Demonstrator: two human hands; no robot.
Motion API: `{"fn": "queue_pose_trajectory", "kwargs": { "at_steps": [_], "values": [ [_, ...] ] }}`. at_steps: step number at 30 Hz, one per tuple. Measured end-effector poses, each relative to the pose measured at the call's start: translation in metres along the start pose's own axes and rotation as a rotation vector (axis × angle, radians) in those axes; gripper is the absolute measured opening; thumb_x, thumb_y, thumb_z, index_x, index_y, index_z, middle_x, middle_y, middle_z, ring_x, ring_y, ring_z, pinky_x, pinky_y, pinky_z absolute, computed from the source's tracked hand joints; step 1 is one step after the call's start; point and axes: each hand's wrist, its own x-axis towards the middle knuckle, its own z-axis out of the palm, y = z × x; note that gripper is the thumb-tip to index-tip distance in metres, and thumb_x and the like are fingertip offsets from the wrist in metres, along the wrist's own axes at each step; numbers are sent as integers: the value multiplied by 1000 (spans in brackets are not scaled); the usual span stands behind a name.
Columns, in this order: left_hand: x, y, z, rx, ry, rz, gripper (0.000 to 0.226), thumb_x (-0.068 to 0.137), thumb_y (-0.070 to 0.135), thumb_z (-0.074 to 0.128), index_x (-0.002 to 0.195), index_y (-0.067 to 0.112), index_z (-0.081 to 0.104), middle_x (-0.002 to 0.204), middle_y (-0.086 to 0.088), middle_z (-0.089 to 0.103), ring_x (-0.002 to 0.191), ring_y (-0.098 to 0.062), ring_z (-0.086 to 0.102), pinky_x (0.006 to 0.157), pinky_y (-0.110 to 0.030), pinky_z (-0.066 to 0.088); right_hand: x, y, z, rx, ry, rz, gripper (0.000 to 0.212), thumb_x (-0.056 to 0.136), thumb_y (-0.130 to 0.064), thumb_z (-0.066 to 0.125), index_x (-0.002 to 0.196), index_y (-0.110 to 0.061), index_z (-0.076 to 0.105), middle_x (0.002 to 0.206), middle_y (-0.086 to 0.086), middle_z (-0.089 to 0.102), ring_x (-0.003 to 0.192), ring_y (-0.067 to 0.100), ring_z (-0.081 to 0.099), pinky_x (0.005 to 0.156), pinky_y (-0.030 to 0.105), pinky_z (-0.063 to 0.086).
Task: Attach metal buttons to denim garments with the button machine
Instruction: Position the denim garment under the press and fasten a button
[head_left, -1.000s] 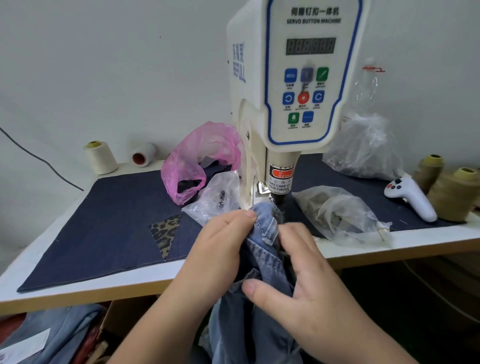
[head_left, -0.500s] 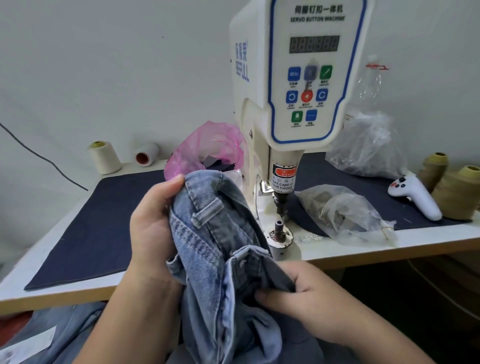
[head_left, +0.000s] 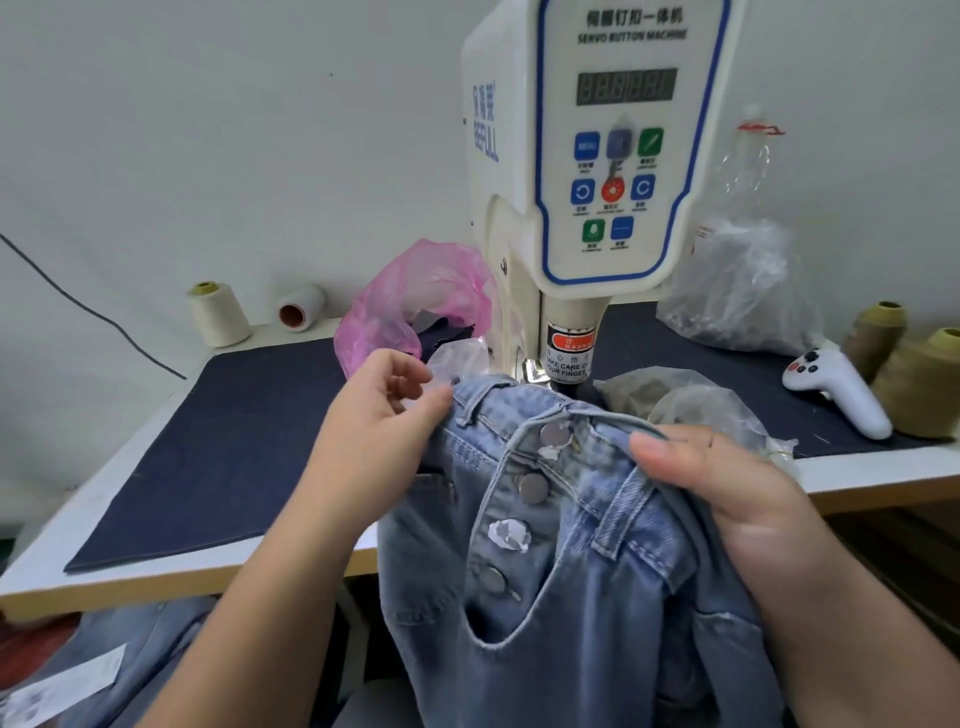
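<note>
Light blue denim jeans (head_left: 571, 587) hang over the table's front edge, waistband up against the white servo button machine (head_left: 597, 171). Several metal buttons (head_left: 534, 487) run down the open fly. My left hand (head_left: 384, 415) pinches the waistband at its left end, beside a belt loop. My right hand (head_left: 722, 493) grips the waistband on the right, thumb on top. The machine's punch head (head_left: 569, 358) stands just behind the waistband; the lower die is hidden by the denim.
A dark blue cloth (head_left: 234, 447) covers the table. A pink bag (head_left: 415, 306) and clear plastic bags (head_left: 743, 291) flank the machine. Thread cones (head_left: 215, 314) stand back left and far right (head_left: 924, 384). A white controller (head_left: 836, 389) lies right. More denim (head_left: 135, 649) lies under the table.
The jeans were lifted off the die and turned, then spread with the buttoned fly facing me. My left hand moved right to the waistband; my right hand rose from the bundle to the waistband's right side.
</note>
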Motion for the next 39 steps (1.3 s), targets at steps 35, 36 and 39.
{"fn": "queue_pose_trajectory", "kwargs": {
  "at_steps": [35,36,39],
  "values": [
    [-25,40,-9,-1022,-692,-509,52,66,9,62,115,-6,70,117,-27,67,95,-37,69,90,-47,58,-1,25,10,-994,249,-187,42,72,-55,70,111,-52,55,110,-30,64,101,-12,60,79,2,42],
    [-23,40,-11,-1000,-649,-485,46,60,9,63,102,-4,76,104,-24,73,90,-34,72,82,-43,61,1,24,7,-922,231,-190,33,76,-46,71,107,-50,60,105,-25,69,96,-9,64,76,7,47],
    [-21,38,-20,-973,-704,-465,42,58,8,69,99,-2,77,98,-20,74,88,-31,74,84,-43,61,3,21,-4,-732,229,-194,17,82,-29,68,97,-35,71,96,-5,75,92,11,72,75,25,57]
  ]
}}
